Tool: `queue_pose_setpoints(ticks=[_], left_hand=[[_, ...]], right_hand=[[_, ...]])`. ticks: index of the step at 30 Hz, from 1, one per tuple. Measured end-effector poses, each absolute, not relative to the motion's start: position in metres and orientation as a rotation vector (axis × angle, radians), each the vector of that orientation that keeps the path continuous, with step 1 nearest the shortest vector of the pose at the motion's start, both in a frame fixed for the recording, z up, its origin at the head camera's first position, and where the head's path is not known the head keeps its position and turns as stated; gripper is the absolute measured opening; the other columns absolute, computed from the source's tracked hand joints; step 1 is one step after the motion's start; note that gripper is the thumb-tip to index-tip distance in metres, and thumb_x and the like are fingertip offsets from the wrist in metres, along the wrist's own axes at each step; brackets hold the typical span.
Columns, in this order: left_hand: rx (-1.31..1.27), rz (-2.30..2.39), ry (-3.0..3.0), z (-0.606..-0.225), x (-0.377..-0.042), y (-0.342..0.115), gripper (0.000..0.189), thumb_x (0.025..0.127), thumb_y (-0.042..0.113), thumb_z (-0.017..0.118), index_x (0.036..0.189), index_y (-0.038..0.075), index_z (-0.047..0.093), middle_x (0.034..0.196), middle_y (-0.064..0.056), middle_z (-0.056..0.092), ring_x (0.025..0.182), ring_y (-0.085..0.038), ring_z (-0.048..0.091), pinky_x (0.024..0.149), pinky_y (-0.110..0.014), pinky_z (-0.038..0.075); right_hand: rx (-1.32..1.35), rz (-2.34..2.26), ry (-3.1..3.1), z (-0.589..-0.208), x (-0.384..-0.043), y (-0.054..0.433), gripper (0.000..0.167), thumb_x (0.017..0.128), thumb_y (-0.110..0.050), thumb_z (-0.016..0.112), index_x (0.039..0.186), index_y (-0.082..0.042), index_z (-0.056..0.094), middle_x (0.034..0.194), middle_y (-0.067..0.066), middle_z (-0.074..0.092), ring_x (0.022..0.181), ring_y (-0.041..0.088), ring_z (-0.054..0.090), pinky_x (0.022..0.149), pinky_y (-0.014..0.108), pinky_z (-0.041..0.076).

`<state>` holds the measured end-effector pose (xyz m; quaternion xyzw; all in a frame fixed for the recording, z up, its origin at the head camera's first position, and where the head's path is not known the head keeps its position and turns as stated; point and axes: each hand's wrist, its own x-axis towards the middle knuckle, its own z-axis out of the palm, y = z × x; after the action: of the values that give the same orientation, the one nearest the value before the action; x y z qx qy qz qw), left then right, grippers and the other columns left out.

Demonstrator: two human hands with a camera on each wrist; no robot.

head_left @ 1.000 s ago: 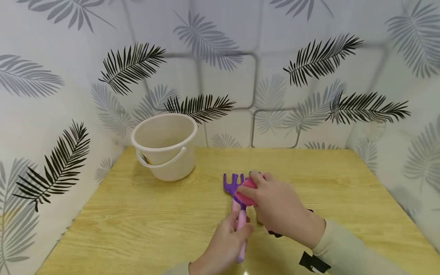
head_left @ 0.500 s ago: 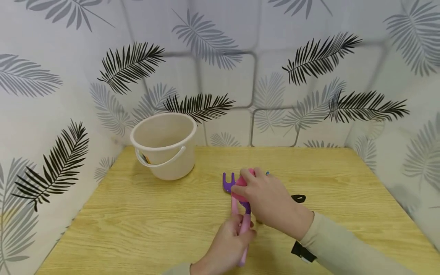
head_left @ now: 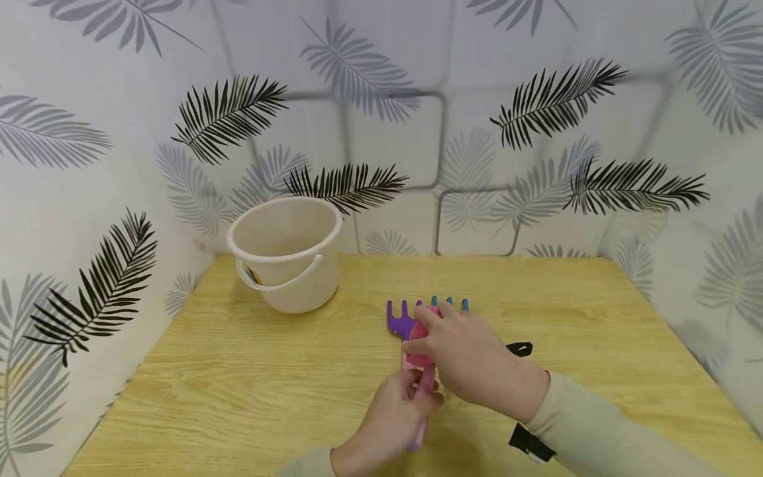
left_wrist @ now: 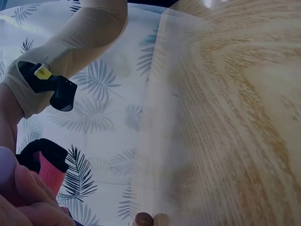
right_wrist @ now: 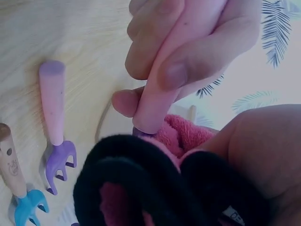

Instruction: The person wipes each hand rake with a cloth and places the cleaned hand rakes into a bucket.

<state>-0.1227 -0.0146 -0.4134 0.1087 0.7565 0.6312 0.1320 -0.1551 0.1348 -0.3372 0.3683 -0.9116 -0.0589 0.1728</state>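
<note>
My left hand (head_left: 390,411) grips the pink handle (right_wrist: 188,52) of a small garden tool, its thumb along the handle. The right hand (head_left: 477,361) pinches a pink terry cloth (head_left: 420,341) with black edging around the tool's upper end. Only a sliver of purple shows below the handle in the right wrist view; the tool's head is hidden by the cloth. Just beyond, on the table, lies a hand rake with a purple head (head_left: 401,324) and pink handle. Beside it is a second rake with a blue head (right_wrist: 30,207) and wooden handle, partly behind the right hand.
A cream bucket (head_left: 306,285) with a white handle stands at the back left of the wooden table (head_left: 250,377). Leaf-patterned sheeting (head_left: 393,139) rises behind the table and along both sides.
The right hand and cloth have shifted about the tool's head, ending slightly nearer the left hand. The purple part seen earlier above the handle is now covered. More blue tines show.
</note>
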Motion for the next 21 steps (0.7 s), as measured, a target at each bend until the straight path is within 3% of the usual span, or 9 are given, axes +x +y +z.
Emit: queue_pose_setpoints(ticks=[4,6,10,17,21], left_hand=[[0.293,1.836,2.186,-0.414,-0.122,-0.014,0.023,0.088,0.015,0.066,0.105,-0.001,0.065,0.07,0.001,0.058,0.051,-0.009,0.05,0.047,-0.02,0.041],[0.285,1.849,2.169,-0.414,-0.121,-0.015,0.037,0.09,0.017,0.065,0.118,-0.006,0.062,0.068,0.001,0.057,0.049,-0.008,0.05,0.044,-0.019,0.04],[0.27,1.907,2.094,-0.413,-0.121,-0.015,0.045,0.094,0.018,0.062,0.13,-0.008,0.055,0.062,0.001,0.054,0.045,-0.008,0.048,0.041,-0.018,0.039],[0.229,1.924,2.064,-0.414,-0.125,-0.018,0.024,0.096,0.017,0.06,0.111,-0.001,0.058,0.063,0.0,0.053,0.047,-0.009,0.049,0.041,-0.018,0.039],[0.241,1.925,2.054,-0.415,-0.127,-0.018,0.027,0.097,0.018,0.06,0.116,-0.001,0.057,0.066,0.0,0.053,0.049,-0.009,0.049,0.042,-0.018,0.04]], right_hand=[[1.009,-0.198,-2.557,-0.343,-0.162,0.133,0.042,0.068,-0.007,0.088,0.099,-0.031,0.075,0.118,0.007,0.062,0.087,0.029,0.059,0.047,0.032,0.051],[0.96,-0.222,-2.543,-0.346,-0.167,0.135,0.046,0.064,-0.012,0.092,0.102,-0.029,0.073,0.112,0.007,0.059,0.084,0.028,0.056,0.048,0.032,0.05],[0.827,-0.231,-2.591,-0.352,-0.176,0.144,0.06,0.063,-0.01,0.09,0.117,-0.028,0.069,0.109,0.009,0.055,0.085,0.03,0.055,0.052,0.035,0.051],[0.892,-0.127,-2.615,-0.351,-0.163,0.153,0.063,0.065,-0.004,0.082,0.12,-0.031,0.071,0.113,0.011,0.06,0.083,0.029,0.059,0.046,0.031,0.05],[0.93,-0.09,-2.627,-0.346,-0.156,0.15,0.063,0.064,-0.002,0.08,0.118,-0.032,0.072,0.117,0.012,0.062,0.085,0.03,0.061,0.045,0.032,0.053]])
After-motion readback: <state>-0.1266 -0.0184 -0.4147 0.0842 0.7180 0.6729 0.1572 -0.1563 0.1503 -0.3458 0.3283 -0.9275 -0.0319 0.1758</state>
